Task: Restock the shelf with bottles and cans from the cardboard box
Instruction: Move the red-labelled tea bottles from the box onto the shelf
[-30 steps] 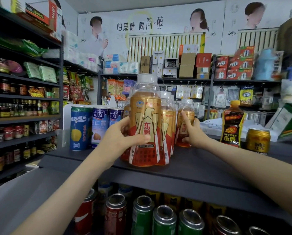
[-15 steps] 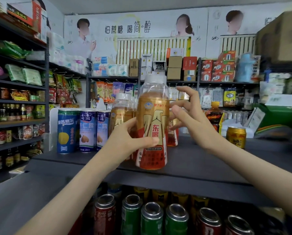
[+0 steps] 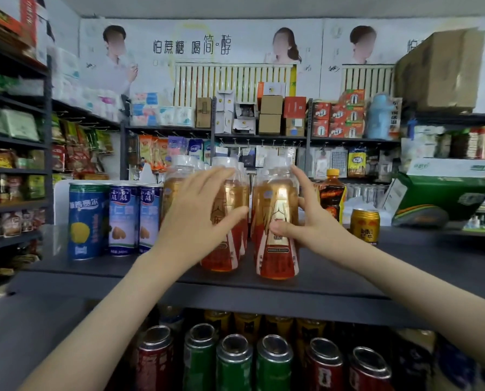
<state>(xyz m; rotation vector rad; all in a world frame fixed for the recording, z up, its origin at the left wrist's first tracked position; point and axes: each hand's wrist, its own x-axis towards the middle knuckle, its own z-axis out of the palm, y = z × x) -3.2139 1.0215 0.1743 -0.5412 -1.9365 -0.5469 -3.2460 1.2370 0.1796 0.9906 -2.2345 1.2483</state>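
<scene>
Several orange energy-drink bottles with clear caps stand clustered on the dark top shelf (image 3: 376, 266). My left hand (image 3: 196, 218) is spread in front of the left front bottle (image 3: 224, 249), its fingers straight up by the shoulder and its thumb across the label. My right hand (image 3: 309, 221) holds the right front bottle (image 3: 275, 249), which stands near the shelf's front edge. The thumb is on its label and the fingers run up its right side. More of these bottles stand behind, partly hidden.
Blue cans (image 3: 87, 221) line the shelf to the left of the bottles. To their right stand a dark bottle with a yellow cap (image 3: 331, 196) and a gold can (image 3: 364, 225). Red and green cans (image 3: 273, 359) fill the shelf below. A cardboard box (image 3: 438, 69) sits high right.
My left hand gripped the front bottle before and now lies spread in front of it. My right hand came off the back bottles and took hold of a second front bottle.
</scene>
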